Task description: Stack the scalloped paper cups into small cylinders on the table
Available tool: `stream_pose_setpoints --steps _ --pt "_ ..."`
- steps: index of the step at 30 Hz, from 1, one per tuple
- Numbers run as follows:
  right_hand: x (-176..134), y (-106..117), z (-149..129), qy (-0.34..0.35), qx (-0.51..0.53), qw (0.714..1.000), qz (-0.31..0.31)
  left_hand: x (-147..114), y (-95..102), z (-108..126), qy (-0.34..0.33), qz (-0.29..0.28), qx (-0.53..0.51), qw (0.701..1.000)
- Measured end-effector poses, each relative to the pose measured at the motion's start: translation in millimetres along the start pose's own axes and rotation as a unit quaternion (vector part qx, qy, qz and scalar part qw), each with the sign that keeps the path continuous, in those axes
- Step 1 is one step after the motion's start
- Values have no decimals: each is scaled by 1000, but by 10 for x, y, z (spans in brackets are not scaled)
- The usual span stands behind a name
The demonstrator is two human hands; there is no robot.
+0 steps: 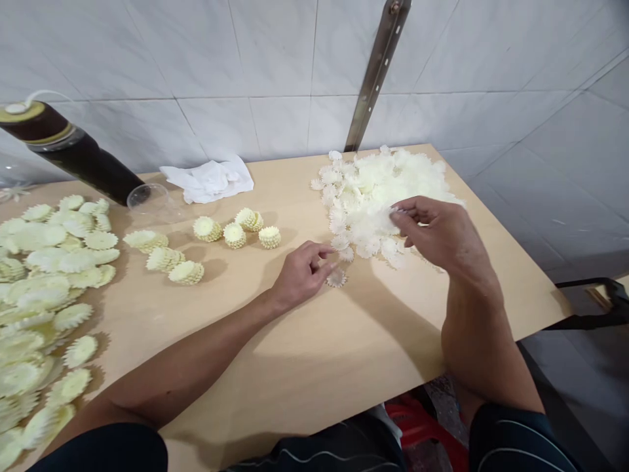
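My left hand [305, 274] rests low over the table, its thumb and index fingertips slightly apart. Just below those fingertips a single translucent flower-shaped disc [337, 278] lies flat on the wood. At the right, my right hand [437, 229] pinches a thin translucent flower-shaped disc [386, 220] over the near side of a heap of similar pale discs [373, 187]. Its other fingers are curled under and partly hidden. Left of my left hand stand several short stacks of pale yellow toothed discs, among them one stack [270, 237] nearest to it.
Pale yellow flower-shaped pieces [44, 288] spread over the table's left end. A dark bottle [93, 160] leans there beside a clear plastic cup [152, 202] and crumpled white tissue [211, 180]. A tiled wall [275, 59] with a metal bracket [376, 78] borders the wooden table [314, 354].
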State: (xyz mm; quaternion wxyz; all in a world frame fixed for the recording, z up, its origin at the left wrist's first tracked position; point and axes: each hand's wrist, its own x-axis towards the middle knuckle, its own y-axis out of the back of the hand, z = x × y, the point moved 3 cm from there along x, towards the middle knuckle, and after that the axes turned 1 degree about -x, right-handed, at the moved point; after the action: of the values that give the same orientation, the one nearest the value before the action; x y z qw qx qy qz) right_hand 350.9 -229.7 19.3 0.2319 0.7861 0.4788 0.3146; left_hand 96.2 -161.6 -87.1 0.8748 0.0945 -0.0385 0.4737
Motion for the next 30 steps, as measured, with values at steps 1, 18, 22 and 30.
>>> stream_pose_setpoints --steps 1,18,22,30 --pt "9 104 55 -10 -14 1000 22 -23 -16 9 -36 -22 50 998" --pt "-4 56 337 69 -77 989 108 -50 -66 14 -88 -32 112 989" --pt "-37 37 315 59 -92 982 152 -50 -68 21 -78 3 88 993" --pt "-414 -767 -26 -1 145 969 -200 -94 -103 23 -149 12 104 983"
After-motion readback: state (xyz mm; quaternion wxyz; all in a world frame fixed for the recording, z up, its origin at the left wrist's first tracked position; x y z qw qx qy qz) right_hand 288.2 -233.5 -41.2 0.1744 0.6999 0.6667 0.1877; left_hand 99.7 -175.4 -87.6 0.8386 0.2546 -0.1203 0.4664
